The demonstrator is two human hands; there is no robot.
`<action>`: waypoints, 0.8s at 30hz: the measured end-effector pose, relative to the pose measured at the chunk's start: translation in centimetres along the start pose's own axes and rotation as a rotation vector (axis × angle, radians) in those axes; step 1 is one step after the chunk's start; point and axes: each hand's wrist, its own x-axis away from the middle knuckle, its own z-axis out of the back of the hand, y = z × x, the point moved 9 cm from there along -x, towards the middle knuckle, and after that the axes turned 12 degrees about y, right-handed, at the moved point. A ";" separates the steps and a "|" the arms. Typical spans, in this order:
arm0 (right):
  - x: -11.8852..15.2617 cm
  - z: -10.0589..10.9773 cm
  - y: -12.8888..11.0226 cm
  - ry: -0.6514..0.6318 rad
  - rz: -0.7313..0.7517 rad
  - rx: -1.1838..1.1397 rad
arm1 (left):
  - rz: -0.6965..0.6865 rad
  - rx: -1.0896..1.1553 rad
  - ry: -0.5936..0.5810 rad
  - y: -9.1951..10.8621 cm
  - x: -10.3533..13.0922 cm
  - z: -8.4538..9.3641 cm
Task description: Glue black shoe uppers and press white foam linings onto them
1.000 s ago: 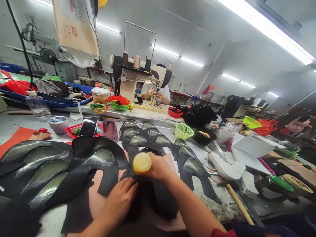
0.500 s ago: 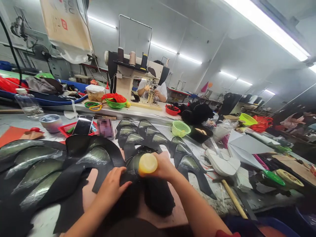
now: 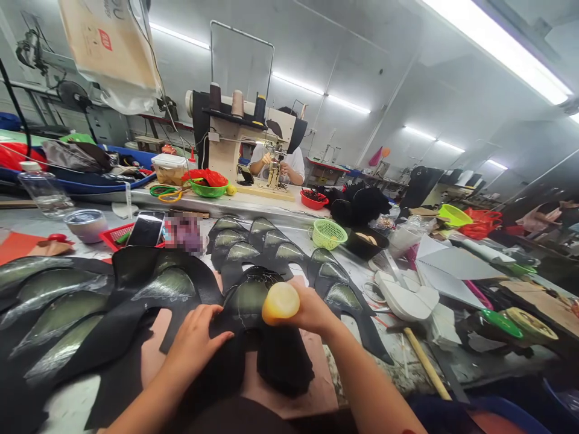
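My right hand is closed around a yellow squeeze bottle, its round base toward me. Its tip is hidden behind the base. Below the bottle lies a black curved shoe-upper-like piece with a shiny olive-grey patch, crossed by thin whitish strands of what looks like glue. My left hand is open, thumb and fingers apart, at the left edge of that piece. Closer to me is a dark black piece. More black pieces with glossy patches overlap to the left, and others lie behind.
A hammer with a wooden handle and white pads lie at right. Behind are a light green basket and a phone. Across the bench, a person works at a sewing machine. A clear bottle stands at left.
My right hand has moved the yellow bottle slightly right across the piece, and more whitish strands show on the patch. My left hand stays by the edge. The view has shifted slightly.
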 end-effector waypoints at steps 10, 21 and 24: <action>9.7 12.2 7.9 1.009 -0.427 -0.120 | 0.130 0.399 -0.357 6.2 -2.9 0.1; 24.2 24.3 8.7 1.768 -0.440 -0.321 | 0.343 0.930 -0.774 23.0 -0.7 -13.6; 24.7 24.6 8.5 1.780 -0.424 -0.326 | 0.354 0.827 -0.797 22.6 2.4 -17.9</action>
